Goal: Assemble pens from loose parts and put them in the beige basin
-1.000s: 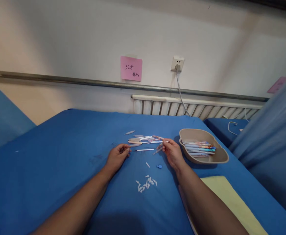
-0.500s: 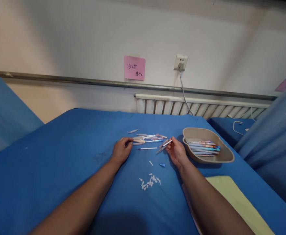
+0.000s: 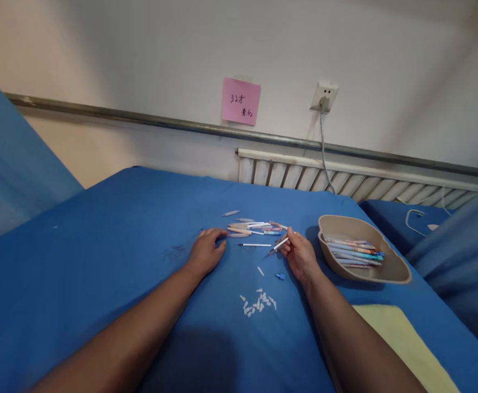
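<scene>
My right hand [image 3: 300,255] is closed with a white pen refill [image 3: 280,244] pinched in its fingertips, the refill's dark end slanting down to the left. Whether a clear barrel is also in those fingers, I cannot tell. My left hand [image 3: 207,252] rests on the blue sheet, thumb and forefinger apart, fingertips at the left ends of some pale pen barrels [image 3: 239,229]. Between the hands lies another white refill [image 3: 256,245]. Nearer me are a small blue piece [image 3: 280,277], a single white tip [image 3: 261,271] and a scatter of small white cone-shaped pieces [image 3: 259,303].
A beige bin [image 3: 398,268] holding several pens [image 3: 353,252] stands right of my right hand. A yellow cloth [image 3: 394,333] lies by my right forearm. Behind the blue-covered bed [image 3: 120,229] are a radiator [image 3: 280,170] and a metal rail [image 3: 173,123]. Blue curtains hang at both sides.
My view has shifted slightly. The refill in my right hand now points lower, and the clear barrel seen beside it earlier is hardly visible. My left hand stays by the barrels.
</scene>
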A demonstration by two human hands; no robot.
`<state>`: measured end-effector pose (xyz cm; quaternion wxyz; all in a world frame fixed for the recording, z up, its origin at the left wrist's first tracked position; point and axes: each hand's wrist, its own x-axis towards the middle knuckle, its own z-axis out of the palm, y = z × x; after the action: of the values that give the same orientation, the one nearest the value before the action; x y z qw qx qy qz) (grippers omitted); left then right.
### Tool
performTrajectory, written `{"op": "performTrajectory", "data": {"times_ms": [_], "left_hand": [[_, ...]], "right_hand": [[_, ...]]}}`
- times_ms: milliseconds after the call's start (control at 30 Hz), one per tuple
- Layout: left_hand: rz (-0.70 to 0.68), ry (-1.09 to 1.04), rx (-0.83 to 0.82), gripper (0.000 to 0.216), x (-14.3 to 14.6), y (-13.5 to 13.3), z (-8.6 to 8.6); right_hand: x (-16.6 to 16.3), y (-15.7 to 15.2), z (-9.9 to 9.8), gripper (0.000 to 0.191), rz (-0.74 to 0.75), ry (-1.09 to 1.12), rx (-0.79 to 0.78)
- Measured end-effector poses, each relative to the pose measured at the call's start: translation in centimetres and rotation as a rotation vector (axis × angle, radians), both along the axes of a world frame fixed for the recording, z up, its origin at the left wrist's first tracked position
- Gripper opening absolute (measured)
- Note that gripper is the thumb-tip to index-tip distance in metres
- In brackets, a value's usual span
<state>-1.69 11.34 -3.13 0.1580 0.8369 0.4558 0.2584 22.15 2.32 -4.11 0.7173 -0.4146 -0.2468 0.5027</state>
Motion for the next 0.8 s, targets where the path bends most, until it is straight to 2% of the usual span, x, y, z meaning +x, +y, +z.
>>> {"op": "performTrajectory", "data": {"times_ms": [167, 333, 600, 733, 800], "left_hand": [[-0.010, 0.038, 0.025, 0.027, 0.2, 0.2, -0.2], [-0.038, 0.062, 0.032, 0.029, 1.0, 0.5, -0.1], [-0.020, 0.038, 0.026, 0.012, 1.7, 1.0, -0.3], [-0.049, 0.001, 0.008, 0.013, 1.9, 0.3, 0.0], [-0.109, -0.040, 0.040, 0.015, 2.1, -0.5, 0.4]], "right_hand": [[0.0, -0.6, 0.0, 0.030, 0.069, 0.023, -0.016], [0.1, -0.7, -0.2, 0.025, 0.076, 0.032, 0.006], [-0.3, -0.7, -0.3, 0.024, 0.063, 0.010, -0.001], [-0.1, -0.8, -0.1, 0.023, 0.070, 0.058, -0.012], [0.1, -0.8, -0.1, 0.022, 0.075, 0.092, -0.013]]}}
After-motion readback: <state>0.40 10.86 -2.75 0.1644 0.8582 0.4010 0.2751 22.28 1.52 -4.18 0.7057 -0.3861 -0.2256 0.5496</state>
